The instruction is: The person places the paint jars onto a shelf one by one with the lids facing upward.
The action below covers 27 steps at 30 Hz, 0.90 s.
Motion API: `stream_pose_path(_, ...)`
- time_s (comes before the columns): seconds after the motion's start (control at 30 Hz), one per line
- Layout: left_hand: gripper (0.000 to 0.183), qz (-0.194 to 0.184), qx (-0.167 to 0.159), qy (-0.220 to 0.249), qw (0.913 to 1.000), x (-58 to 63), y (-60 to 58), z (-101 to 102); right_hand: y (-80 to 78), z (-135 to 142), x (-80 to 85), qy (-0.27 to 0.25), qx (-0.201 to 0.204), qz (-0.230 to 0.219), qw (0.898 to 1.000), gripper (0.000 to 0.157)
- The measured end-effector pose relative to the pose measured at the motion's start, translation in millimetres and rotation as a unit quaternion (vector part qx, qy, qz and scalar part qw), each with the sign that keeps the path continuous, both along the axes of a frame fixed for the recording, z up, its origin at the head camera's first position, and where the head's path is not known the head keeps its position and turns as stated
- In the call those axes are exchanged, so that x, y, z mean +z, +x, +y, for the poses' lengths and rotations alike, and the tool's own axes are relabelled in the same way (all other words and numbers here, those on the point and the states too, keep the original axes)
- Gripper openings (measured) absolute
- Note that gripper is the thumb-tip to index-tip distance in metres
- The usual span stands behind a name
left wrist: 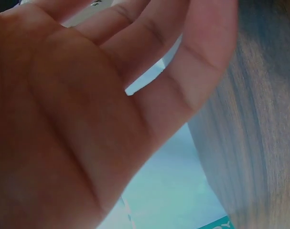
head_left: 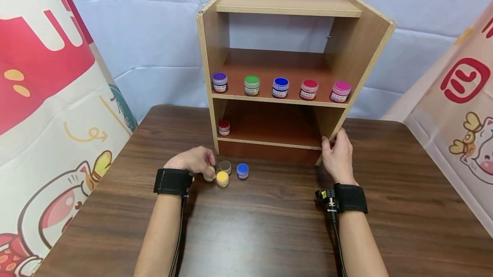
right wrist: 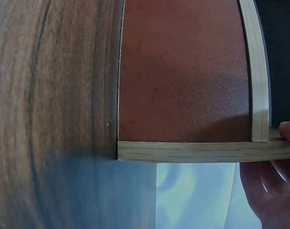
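In the head view my left hand (head_left: 194, 160) pinches a small paint jar (head_left: 209, 174) with a yellowish lid, partly covered by the fingers. Close beside it on the table stand a yellow-lidded jar (head_left: 222, 179), a jar with a dark greyish lid (head_left: 225, 167) and a blue-lidded jar (head_left: 242, 171). My right hand (head_left: 339, 157) grips the lower front edge of the right side panel of a wooden shelf (head_left: 277, 4), thumb inside and fingers outside. The right wrist view shows that panel edge (right wrist: 183, 151) between thumb and fingers. In the left wrist view the palm hides the jar.
On the middle board a row of jars stands: purple (head_left: 220, 82), green (head_left: 252, 85), blue (head_left: 280, 87), red (head_left: 309, 89) and magenta (head_left: 340, 92). A dark red-lidded jar (head_left: 224, 127) is at the lower board's left end. Patterned cloths (head_left: 46, 97) hang around the wooden table (head_left: 269, 234).
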<state>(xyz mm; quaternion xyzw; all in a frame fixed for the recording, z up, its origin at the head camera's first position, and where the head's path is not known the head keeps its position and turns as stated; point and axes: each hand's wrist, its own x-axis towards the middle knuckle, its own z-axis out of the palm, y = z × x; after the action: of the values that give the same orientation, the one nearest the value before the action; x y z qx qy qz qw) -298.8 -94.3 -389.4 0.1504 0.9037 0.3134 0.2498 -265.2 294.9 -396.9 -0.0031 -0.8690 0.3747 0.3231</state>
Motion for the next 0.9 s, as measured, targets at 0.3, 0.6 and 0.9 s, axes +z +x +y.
stream_pose_path(0.3, 0.031, -0.005, 0.005, -0.017, 0.9998, -1.8, -0.2, 4.4, -0.2, -0.2, 1.9, 0.002, 0.000, 0.004, 1.000, 0.035)
stream_pose_path(0.6, 0.029, -0.006, 0.013, -0.022, 0.9997, -2.1, 1.3, 6.1, 0.4, 1.4, 0.9, 0.006, 0.003, 0.005, 1.000, 0.036)
stream_pose_path(0.9, 0.026, 0.021, -0.005, -0.032, 0.9992, -0.1, 0.5, 7.5, 1.4, 1.0, 0.3, 0.005, 0.000, 0.004, 1.000, 0.036)
